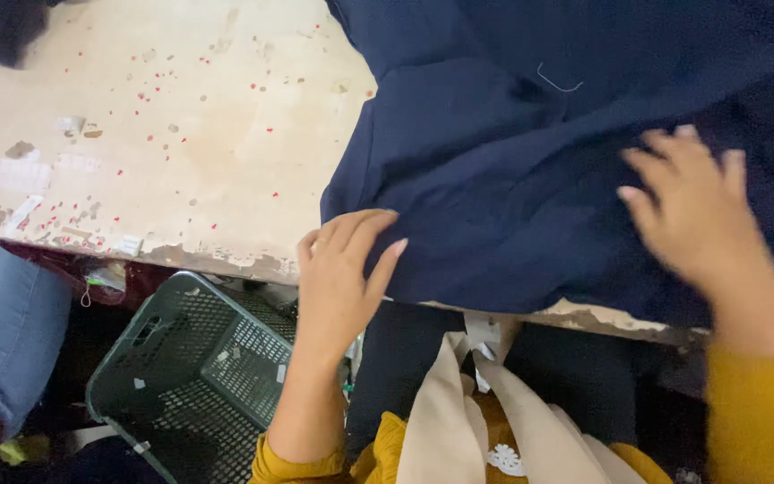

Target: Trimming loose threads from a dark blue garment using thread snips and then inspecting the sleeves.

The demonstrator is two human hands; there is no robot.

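- on the worn, cream-painted wooden table (163,116), speckled with small red dots and peeling at its near edge, a large piece of dark navy woven cloth (512,170) lies spread over the right half, its lower part reaching the near edge.
- the left hand (342,269) sits at the cloth's lower left corner, right at the table edge; its fingers curl over the fabric and the thumb lies alongside, so it seems to pin or lightly pinch the corner, half closed rather than clenched. whether any fabric is truly caught between thumb and fingers i cannot tell.
- the right hand (692,211) lies flat and open on top of the cloth further right, fingers spread and slightly blurred, holding nothing; a spread palm like this presses the fabric down against the table, which would keep it flat.
- a short pale loose thread (555,83) lies on the cloth near its top, well apart from both hands.
- below the table edge, near the left forearm, a dark green plastic mesh basket (190,367) stands on the floor, within easy reach.
- mustard-yellow sleeves (759,417) and a beige scarf (459,403) show at the bottom.
- at the far left, another person's blue-jeaned leg (6,323) is beside the table.
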